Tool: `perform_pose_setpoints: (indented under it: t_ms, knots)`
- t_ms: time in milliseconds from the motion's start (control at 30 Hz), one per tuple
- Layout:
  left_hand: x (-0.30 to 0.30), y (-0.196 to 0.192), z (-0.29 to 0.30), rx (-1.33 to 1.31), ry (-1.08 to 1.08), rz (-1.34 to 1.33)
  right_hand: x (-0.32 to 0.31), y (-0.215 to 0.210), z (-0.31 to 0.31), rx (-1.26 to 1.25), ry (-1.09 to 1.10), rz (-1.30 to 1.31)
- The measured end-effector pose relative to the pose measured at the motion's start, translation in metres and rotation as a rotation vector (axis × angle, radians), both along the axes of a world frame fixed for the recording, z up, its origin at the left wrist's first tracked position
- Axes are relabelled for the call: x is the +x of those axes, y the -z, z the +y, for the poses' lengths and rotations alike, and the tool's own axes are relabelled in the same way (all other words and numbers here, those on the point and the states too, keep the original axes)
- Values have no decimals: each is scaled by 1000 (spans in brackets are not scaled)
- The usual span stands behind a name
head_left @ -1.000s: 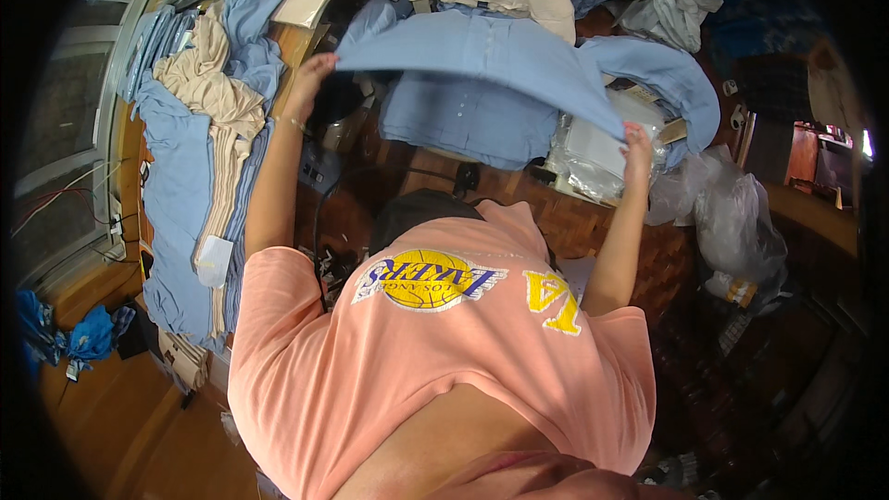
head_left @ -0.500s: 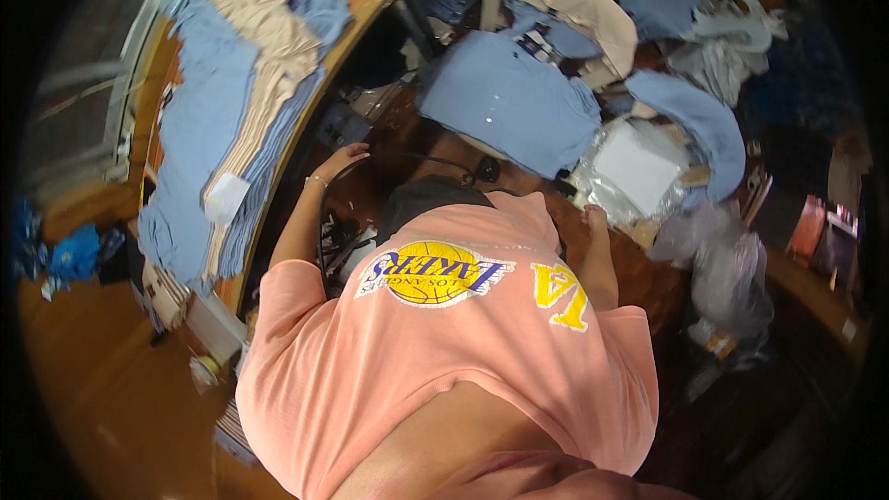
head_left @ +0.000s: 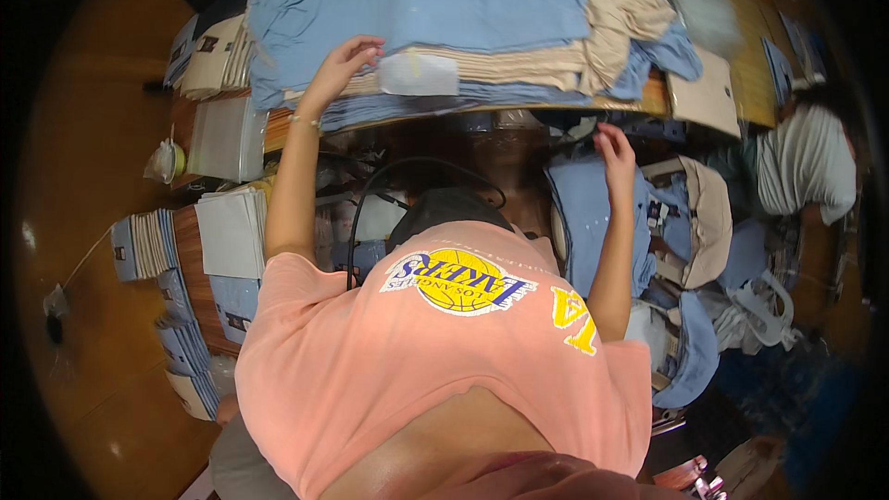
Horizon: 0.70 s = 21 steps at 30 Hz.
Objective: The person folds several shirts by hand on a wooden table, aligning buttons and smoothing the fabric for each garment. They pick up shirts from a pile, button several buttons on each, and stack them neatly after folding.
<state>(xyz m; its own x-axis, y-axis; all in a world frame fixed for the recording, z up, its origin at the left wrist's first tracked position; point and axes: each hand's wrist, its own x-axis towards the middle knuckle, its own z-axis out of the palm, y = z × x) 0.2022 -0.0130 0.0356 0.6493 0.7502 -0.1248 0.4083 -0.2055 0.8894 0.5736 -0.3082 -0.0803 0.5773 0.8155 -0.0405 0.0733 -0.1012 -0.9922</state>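
My left hand (head_left: pixel 350 63) hovers over the near left part of a broad stack of light blue garments (head_left: pixel 435 0) on the table, fingers loosely stretched and nothing in them. Just right of its fingertips a white paper slip (head_left: pixel 419 75) lies on the stack's front side. Beige folded garments (head_left: pixel 528 68) show as layers beneath the blue ones. Raised above the right-hand pile, my right hand (head_left: pixel 617 156) has its fingers apart and holds nothing I can see. A light blue garment (head_left: pixel 583 222) is spread below and beside that forearm.
A beige garment (head_left: pixel 708 222) and blue one (head_left: pixel 694 352) are draped at the right. Clear plastic bags (head_left: pixel 227 139) and folded packs (head_left: pixel 139 245) lie left. A black cable (head_left: pixel 356 213) loops before me. Another person (head_left: pixel 806 162) is at the far right.
My view has swung left, so the garment stack now lies straight ahead. My left hand has risen from the cable area to above the stack; my right hand has left the plastic-wrapped pile.
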Motion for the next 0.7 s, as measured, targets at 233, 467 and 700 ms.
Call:
perform_pose_setpoints:
  t_ms: [233,467,700]
  knots:
    - [-55,71,65,727,18,394,-63,-44,186,157,-158,-997]
    - [-78,77,94,148,-126,9,-39,-33,215,-184,-302,-849]
    - [-46,20,94,390,-383,-78,-31,-42,225,-35,-402,-1348]
